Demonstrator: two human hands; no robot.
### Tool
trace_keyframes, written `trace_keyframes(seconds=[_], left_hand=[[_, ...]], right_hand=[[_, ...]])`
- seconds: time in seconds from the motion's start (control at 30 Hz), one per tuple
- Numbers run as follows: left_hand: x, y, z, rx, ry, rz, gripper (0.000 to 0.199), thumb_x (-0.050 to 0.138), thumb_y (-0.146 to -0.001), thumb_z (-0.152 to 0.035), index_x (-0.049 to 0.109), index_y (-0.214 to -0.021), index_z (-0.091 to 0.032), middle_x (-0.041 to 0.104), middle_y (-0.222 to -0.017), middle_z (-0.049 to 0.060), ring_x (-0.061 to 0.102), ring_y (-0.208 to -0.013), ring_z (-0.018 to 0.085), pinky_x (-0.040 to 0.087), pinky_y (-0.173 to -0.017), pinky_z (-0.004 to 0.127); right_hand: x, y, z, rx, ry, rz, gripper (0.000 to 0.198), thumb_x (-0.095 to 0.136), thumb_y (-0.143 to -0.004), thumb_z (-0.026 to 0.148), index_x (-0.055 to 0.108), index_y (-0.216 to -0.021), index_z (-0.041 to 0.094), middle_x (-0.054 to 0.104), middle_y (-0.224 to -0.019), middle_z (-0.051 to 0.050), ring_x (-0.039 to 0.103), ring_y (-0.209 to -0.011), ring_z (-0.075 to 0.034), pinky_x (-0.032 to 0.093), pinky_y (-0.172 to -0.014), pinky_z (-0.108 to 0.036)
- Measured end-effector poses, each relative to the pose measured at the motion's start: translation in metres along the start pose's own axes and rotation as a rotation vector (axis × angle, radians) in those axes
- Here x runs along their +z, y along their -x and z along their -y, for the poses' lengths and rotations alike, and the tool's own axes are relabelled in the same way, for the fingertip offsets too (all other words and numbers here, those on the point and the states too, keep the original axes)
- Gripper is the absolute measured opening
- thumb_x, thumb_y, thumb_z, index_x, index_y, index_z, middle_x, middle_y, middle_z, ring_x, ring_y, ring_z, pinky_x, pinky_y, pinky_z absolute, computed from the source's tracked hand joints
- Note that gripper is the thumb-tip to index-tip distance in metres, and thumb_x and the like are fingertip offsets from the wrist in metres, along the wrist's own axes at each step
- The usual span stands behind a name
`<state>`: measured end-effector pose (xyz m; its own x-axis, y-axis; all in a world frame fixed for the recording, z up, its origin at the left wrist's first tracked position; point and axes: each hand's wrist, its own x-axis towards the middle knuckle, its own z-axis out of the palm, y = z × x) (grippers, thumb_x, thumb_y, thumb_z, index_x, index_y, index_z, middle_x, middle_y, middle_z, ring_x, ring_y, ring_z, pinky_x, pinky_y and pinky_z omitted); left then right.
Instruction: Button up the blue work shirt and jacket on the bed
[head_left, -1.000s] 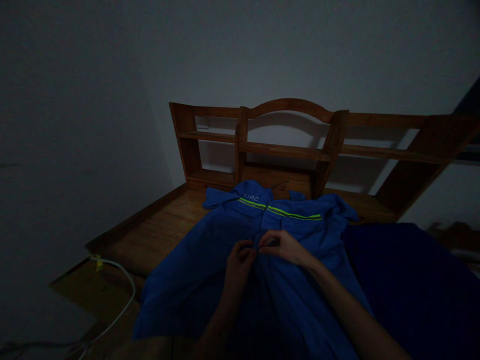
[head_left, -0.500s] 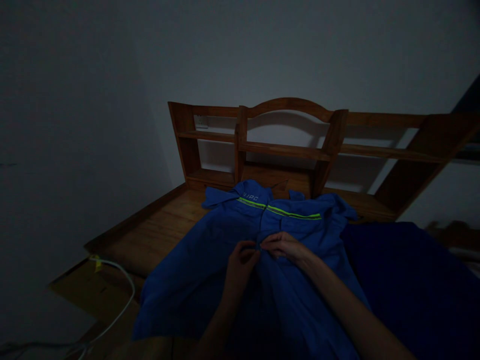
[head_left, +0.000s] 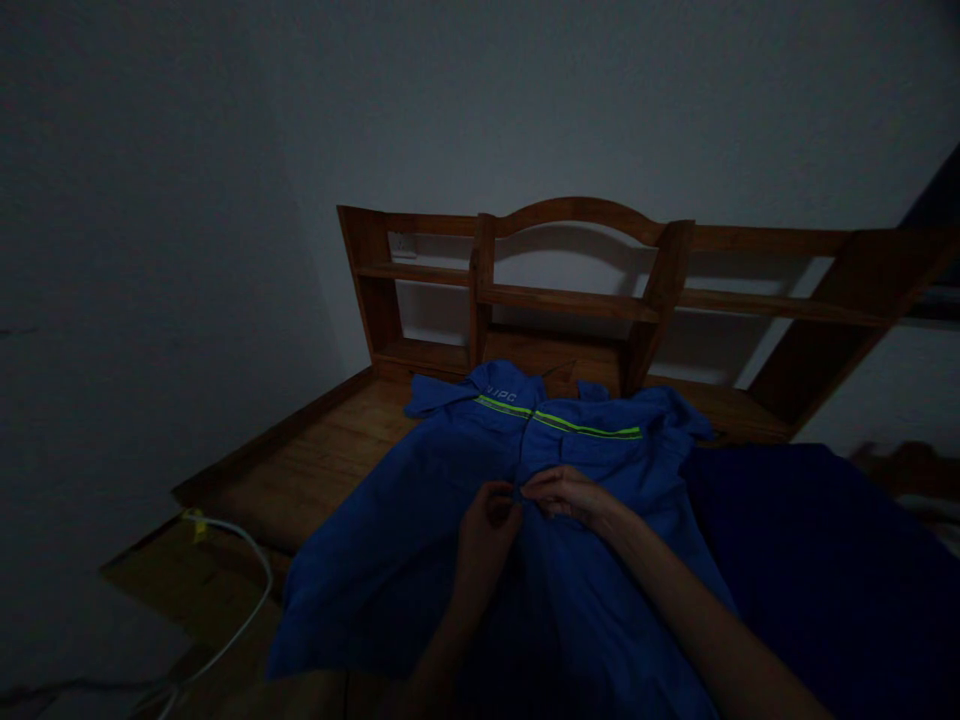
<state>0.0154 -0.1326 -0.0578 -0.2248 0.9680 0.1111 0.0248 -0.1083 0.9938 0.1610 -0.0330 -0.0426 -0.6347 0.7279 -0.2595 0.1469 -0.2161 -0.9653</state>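
A blue work jacket [head_left: 397, 560] with yellow-green reflective stripes and pale letters on the chest lies spread on a wooden desk [head_left: 315, 455]. Along its front opening, my left hand [head_left: 487, 525] is closed, thumb and fingers pinching the jacket's edge. Just to the right, my right hand [head_left: 566, 492] pinches the opposite front edge. The fingertips of both hands almost meet at the middle of the front. Any button or fastener between them is too dark and small to make out.
Behind the jacket stands a wooden shelf unit [head_left: 577, 296] against the wall. Dark blue cloth [head_left: 817, 570] lies on the right. A white cable [head_left: 262, 570] loops at the lower left beside a yellowish board [head_left: 165, 580]. A wall socket [head_left: 403, 246] shows through the left shelf.
My left hand has shifted slightly right, its fingers curled a little tighter. My right hand stays almost in place, and the jacket lies nearly the same.
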Motion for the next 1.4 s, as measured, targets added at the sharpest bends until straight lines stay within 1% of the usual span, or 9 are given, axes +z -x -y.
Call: trace_keyframes(seconds=[0.27,0.43,0.57,0.63,0.77,0.83,0.97,1.13,1.4], left_hand=[[-0.006,0.024,-0.019,-0.009,-0.014,0.071,0.033,0.043,-0.088,-0.044,0.055,-0.103,-0.018,0.060,-0.074,0.001,0.057,-0.066,0.014,0.042,-0.057,0.022],[-0.014,0.085,-0.039,0.068,-0.294,0.181,0.027,0.052,-0.083,-0.041,0.063,-0.100,-0.024,0.064,-0.086,0.002,0.058,-0.081,0.017,0.043,-0.072,0.025],[-0.019,0.113,-0.036,0.064,-0.365,0.155,0.023,0.060,-0.077,-0.034,0.067,-0.097,-0.026,0.066,-0.101,0.003,0.058,-0.095,0.021,0.043,-0.085,0.028],[-0.020,0.113,-0.032,0.033,-0.332,0.147,0.020,0.057,-0.078,-0.031,0.067,-0.095,-0.024,0.066,-0.093,0.003,0.060,-0.086,0.018,0.044,-0.078,0.026],[-0.023,0.100,-0.022,-0.028,-0.248,0.121,0.027,0.055,-0.079,-0.029,0.064,-0.104,-0.022,0.064,-0.084,0.002,0.057,-0.068,0.013,0.043,-0.063,0.021],[-0.022,0.095,-0.017,-0.038,-0.218,0.144,0.031,0.055,-0.079,-0.030,0.063,-0.107,-0.020,0.064,-0.082,0.002,0.052,-0.059,0.011,0.039,-0.055,0.020],[-0.014,0.098,-0.011,-0.059,-0.083,0.213,0.040,0.059,-0.076,-0.032,0.062,-0.113,-0.016,0.065,-0.090,0.006,0.052,-0.059,0.011,0.040,-0.055,0.020],[-0.009,0.118,-0.010,-0.099,0.022,0.363,0.064,0.059,-0.079,-0.037,0.039,-0.136,-0.015,0.056,-0.057,-0.001,0.041,-0.043,0.008,0.032,-0.043,0.018],[-0.026,0.127,-0.016,-0.023,0.077,0.362,0.057,0.054,-0.082,-0.034,0.041,-0.135,-0.019,0.063,-0.105,0.012,0.059,-0.067,0.014,0.050,-0.065,0.024]], right_hand=[[-0.005,0.002,0.005,0.032,-0.113,-0.081,0.029,0.080,-0.057,0.033,0.068,-0.072,0.012,0.049,-0.051,0.005,0.039,-0.045,-0.004,0.033,-0.047,-0.018],[-0.009,-0.001,0.001,0.035,-0.080,-0.093,0.029,0.079,-0.058,0.035,0.066,-0.072,0.013,0.049,-0.051,0.005,0.041,-0.046,-0.004,0.033,-0.046,-0.017],[-0.005,-0.003,0.001,0.027,0.011,-0.111,0.030,0.077,-0.060,0.036,0.066,-0.076,0.013,0.051,-0.054,0.005,0.043,-0.048,-0.005,0.036,-0.049,-0.017],[0.006,0.003,0.004,-0.031,0.157,-0.187,0.028,0.072,-0.065,0.039,0.066,-0.075,0.014,0.053,-0.056,0.003,0.048,-0.051,-0.008,0.041,-0.053,-0.020],[0.046,0.044,0.016,-0.462,0.605,-0.550,0.022,0.053,-0.083,0.035,0.064,-0.078,0.017,0.061,-0.078,-0.004,0.057,-0.077,-0.016,0.045,-0.074,-0.028],[0.070,0.077,0.019,-0.596,0.727,-0.587,0.022,0.045,-0.089,0.031,0.062,-0.085,0.018,0.061,-0.087,-0.005,0.057,-0.085,-0.016,0.043,-0.080,-0.028],[0.108,0.136,0.010,-0.549,0.722,-0.568,0.019,0.043,-0.092,0.029,0.060,-0.087,0.021,0.060,-0.088,-0.003,0.057,-0.085,-0.014,0.043,-0.078,-0.025],[0.139,0.166,-0.024,-0.492,0.514,-0.768,0.016,0.047,-0.090,0.030,0.059,-0.094,0.021,0.059,-0.094,-0.003,0.057,-0.090,-0.014,0.045,-0.079,-0.023],[0.171,0.158,-0.044,-0.448,0.588,-0.976,0.022,0.044,-0.090,0.026,0.062,-0.102,0.022,0.060,-0.099,-0.006,0.057,-0.094,-0.018,0.045,-0.085,-0.029]])
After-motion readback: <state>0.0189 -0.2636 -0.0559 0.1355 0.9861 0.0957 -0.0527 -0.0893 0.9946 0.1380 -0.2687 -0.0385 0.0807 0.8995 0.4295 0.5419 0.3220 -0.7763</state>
